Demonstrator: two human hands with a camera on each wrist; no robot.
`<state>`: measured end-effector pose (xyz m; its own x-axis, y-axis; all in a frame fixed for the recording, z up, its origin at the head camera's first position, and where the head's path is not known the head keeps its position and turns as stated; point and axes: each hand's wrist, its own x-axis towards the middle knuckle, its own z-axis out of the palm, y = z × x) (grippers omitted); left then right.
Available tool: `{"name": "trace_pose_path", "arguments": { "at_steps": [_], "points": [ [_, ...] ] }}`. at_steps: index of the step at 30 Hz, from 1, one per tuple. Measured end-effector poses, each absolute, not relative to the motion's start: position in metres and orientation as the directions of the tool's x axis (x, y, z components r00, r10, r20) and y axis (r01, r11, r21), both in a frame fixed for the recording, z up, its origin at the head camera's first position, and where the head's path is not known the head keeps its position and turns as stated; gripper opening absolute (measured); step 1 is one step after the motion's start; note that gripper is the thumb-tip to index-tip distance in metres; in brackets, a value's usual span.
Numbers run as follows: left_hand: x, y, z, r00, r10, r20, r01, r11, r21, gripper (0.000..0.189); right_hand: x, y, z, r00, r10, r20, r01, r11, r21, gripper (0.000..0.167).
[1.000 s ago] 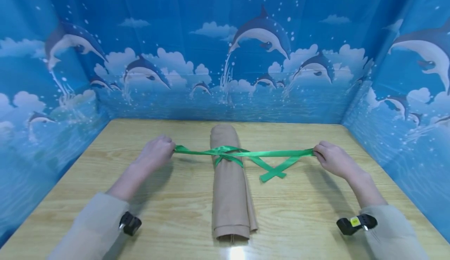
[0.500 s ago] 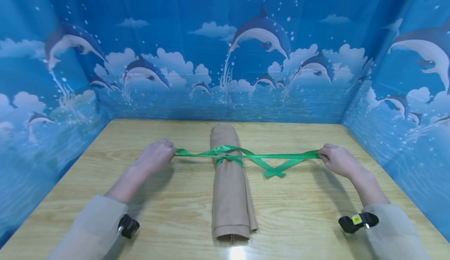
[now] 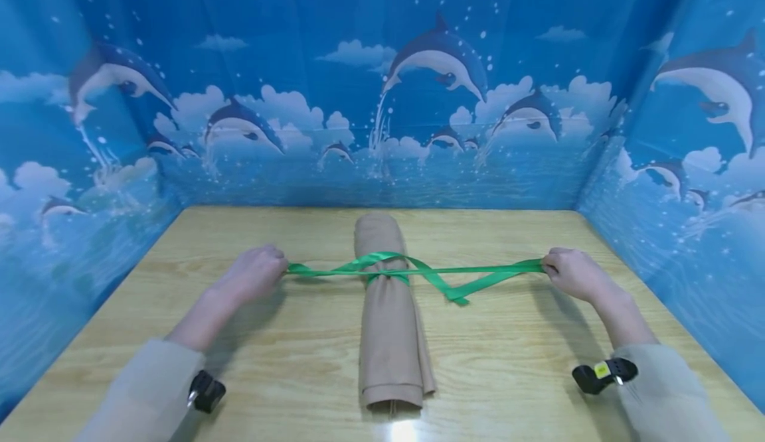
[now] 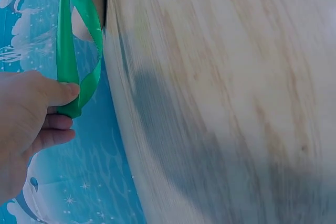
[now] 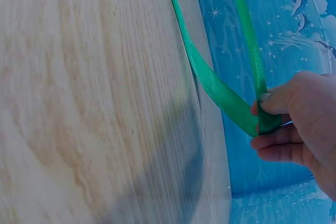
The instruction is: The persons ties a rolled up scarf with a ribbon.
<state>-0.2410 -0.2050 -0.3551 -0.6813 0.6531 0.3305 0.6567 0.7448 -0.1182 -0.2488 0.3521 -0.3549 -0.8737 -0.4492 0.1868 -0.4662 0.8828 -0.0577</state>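
Note:
A rolled brown cloth [image 3: 391, 342] lies lengthwise at the middle of the table, cinched near its far half by a green ribbon [image 3: 466, 270]. To the left of the roll, my left hand [image 3: 255, 273] pinches a folded loop of the ribbon; the left wrist view shows thumb and fingers [image 4: 58, 129] on its bend. Out on the right, my right hand [image 3: 575, 274] pinches another loop, which the right wrist view shows between thumb [image 5: 275, 100] and fingers. Between the hands the ribbon runs taut across the roll. A slack ribbon part sags right of the roll.
The pale wooden table [image 3: 287, 375] meets a blue dolphin-print curtain [image 3: 287, 176] at its back and sides. A black wrist camera [image 3: 206, 391] sits on the left sleeve, another wrist camera [image 3: 603, 375] on the right.
The left hand has shifted slightly left and nearer, the right hand slightly outward. The ribbon is pulled tighter at the roll, and its crossed tails on the right have drawn in.

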Motion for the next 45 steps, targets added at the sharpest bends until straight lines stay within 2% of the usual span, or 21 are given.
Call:
{"name": "trace_pose_path", "arguments": {
  "at_steps": [7,15,25,30,34,37,45],
  "points": [
    [-0.24,-0.21,-0.355,-0.705,0.648,0.29,0.652,0.752,-0.094,0.027,-0.25,0.353,-0.356,-0.873,-0.453,0.183,-0.468,0.882,-0.052,0.012],
    [-0.24,-0.216,-0.356,-0.694,0.664,0.277,0.673,0.735,-0.077,0.031,-0.248,0.354,-0.354,-0.887,-0.434,0.158,-0.449,0.891,-0.073,0.015],
    [-0.237,-0.216,-0.35,-0.768,0.604,0.211,0.613,0.79,-0.031,0.024,-0.252,0.356,-0.352,-0.898,-0.427,0.102,-0.436,0.896,-0.086,0.013],
    [-0.237,-0.213,-0.346,-0.8,0.575,0.173,0.581,0.813,-0.015,0.021,-0.254,0.355,-0.35,-0.903,-0.429,0.012,-0.425,0.891,-0.157,0.022],
    [-0.237,-0.213,-0.344,-0.815,0.564,0.136,0.567,0.824,-0.021,0.02,-0.253,0.354,-0.346,-0.897,-0.442,-0.02,-0.43,0.882,-0.196,0.012],
    [-0.237,-0.214,-0.344,-0.833,0.543,0.109,0.544,0.839,-0.023,0.02,-0.252,0.354,-0.344,-0.893,-0.45,-0.024,-0.439,0.879,-0.186,0.004],
    [-0.238,-0.23,-0.347,-0.895,0.441,0.06,0.44,0.897,-0.03,0.021,-0.249,0.359,-0.343,-0.916,-0.401,-0.026,-0.394,0.909,-0.135,0.008]
  ]
}}
